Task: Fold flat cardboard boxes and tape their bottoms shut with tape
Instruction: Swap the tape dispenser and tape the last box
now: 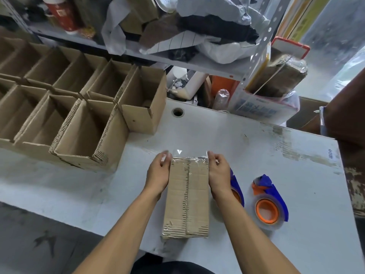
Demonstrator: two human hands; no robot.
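1. The left hand [159,173] and the right hand [218,172] flank the far end of a small brown corrugated cardboard box [187,196] lying bottom-up on the pale grey desk [256,147]. The fingers of each hand are curled, and each appears to pinch one end of a clear strip of packing tape [188,155] stretched across the box's far edge.
2. The box's long axis runs straight away from the person, and its centre seam between the closed flaps follows the same line. The tape strip lies crosswise to that axis and overhangs the far edge, with loose tape beyond it above the desk.
3. Judging by this, the coming move is to fold the overhanging tape down over the far end wall; both hands sit equally near, one at each corner.
4. Just right of the right hand, partly hidden by the wrist, lies a blue tape dispenser with an orange core [237,188]; a second blue-and-orange tape dispenser holding a clear roll [269,204] lies further right.
5. To the left, rows of folded open-topped brown cardboard boxes [79,111] stand upright on the desk; as far as can be seen, they hold nothing.
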